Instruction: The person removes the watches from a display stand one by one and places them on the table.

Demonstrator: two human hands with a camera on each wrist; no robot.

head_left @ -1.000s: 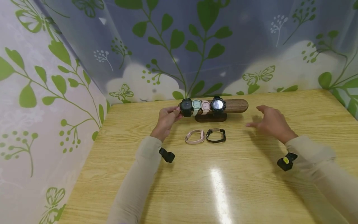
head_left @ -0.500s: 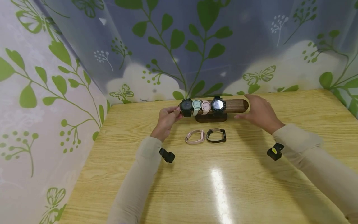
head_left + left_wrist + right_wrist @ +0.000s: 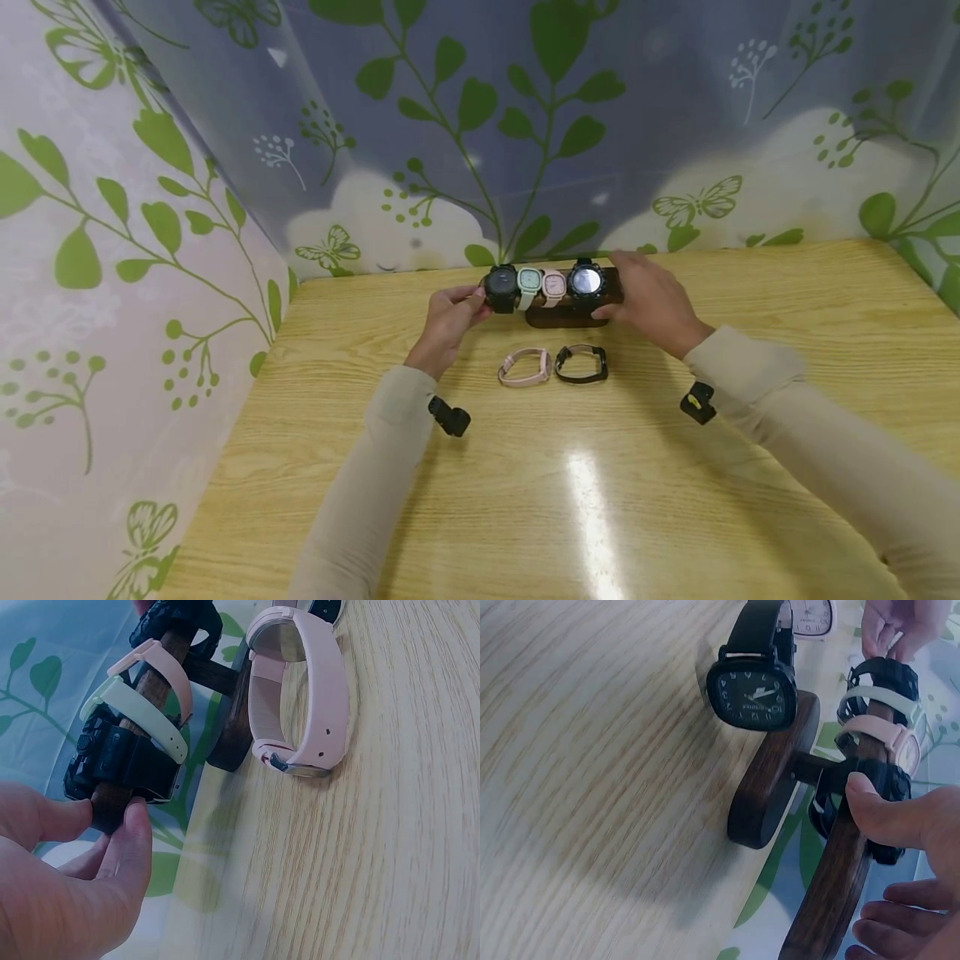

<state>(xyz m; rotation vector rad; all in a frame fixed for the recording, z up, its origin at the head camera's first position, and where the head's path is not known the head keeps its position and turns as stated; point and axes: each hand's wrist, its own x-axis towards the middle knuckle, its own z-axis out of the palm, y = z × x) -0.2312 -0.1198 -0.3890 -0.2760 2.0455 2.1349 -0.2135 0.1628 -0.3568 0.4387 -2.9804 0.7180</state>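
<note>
A dark wooden watch stand (image 3: 566, 317) carries a black watch (image 3: 500, 287), a mint watch (image 3: 528, 280), a pink watch (image 3: 553, 285) and a chunky black watch (image 3: 587, 282) with a bright face. My left hand (image 3: 444, 329) pinches the bar's left end between thumb and fingers, as the left wrist view shows. Over the bar's right part lies my right hand (image 3: 658, 302), covering that end in the head view. Its thumb (image 3: 864, 796) touches the chunky watch's strap in the right wrist view; the other fingers are loosely bent beyond the bar, apart from it.
In front of the stand, a pink-strapped watch (image 3: 517, 382) and a square black watch (image 3: 579, 381) lie on their sides on the wooden table (image 3: 480, 500). A leaf-patterned curtain (image 3: 420, 125) hangs right behind the stand, and another patterned surface (image 3: 127, 308) borders the table's left.
My right hand has moved left from beside the stand, over the bar's bare right end, to the chunky black watch. The left hand and the watches have stayed in place.
</note>
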